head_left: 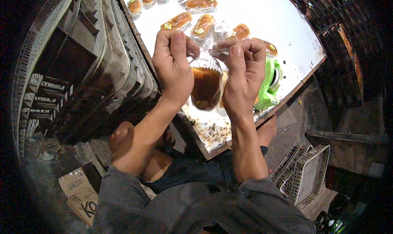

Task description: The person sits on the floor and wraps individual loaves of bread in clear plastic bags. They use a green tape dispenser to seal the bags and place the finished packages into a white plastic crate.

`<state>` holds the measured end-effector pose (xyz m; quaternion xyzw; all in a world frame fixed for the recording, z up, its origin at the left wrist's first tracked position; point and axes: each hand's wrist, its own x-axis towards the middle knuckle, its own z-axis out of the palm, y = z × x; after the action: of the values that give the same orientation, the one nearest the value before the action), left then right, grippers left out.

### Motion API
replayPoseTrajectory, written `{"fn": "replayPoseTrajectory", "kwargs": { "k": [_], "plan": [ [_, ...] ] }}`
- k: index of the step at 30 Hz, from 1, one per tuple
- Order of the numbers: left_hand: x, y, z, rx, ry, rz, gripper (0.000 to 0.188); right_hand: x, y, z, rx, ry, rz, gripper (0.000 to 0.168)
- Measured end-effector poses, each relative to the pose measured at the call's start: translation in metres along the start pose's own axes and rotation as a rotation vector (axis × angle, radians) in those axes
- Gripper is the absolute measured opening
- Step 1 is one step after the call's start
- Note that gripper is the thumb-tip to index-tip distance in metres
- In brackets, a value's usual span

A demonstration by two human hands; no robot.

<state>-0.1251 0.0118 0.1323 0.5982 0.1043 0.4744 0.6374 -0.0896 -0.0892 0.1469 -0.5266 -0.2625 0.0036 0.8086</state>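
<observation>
A brown bread bun (206,88) with a pleated white paper liner (204,62) hangs in a clear plastic bag between my hands, above the near corner of a white table (294,28). My left hand (175,65) has its fingers curled on the bag's left upper edge. At the right upper edge, my right hand (244,68) grips the same bag with bent fingers. A green tape dispenser (266,89) stands just right of my right hand, partly hidden by it. Another bun behind that hand is mostly covered.
Several bagged buns (202,25) with yellow stickers lie farther back on the table. Stacked plastic crates (116,59) rise along the left side. On the floor are a cardboard piece (78,188) bearing writing and, at right, more plastic baskets (310,175).
</observation>
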Motion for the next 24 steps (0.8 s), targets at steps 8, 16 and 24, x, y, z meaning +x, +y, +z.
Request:
{"fn": "replayPoseTrajectory", "kwargs": {
  "k": [8,16,24],
  "plan": [
    [-0.053,0.012,0.003,0.195,-0.001,0.113,0.029,-0.023,-0.013,0.001,0.008,0.032,0.115,0.017],
    [-0.048,0.023,-0.010,0.036,-0.144,-0.257,0.030,-0.048,-0.007,0.006,-0.608,0.052,-0.174,0.038],
    [-0.041,0.011,-0.024,0.121,-0.160,-0.240,0.039,-0.044,-0.021,-0.003,-0.595,-0.127,-0.066,0.028]
  ]
}}
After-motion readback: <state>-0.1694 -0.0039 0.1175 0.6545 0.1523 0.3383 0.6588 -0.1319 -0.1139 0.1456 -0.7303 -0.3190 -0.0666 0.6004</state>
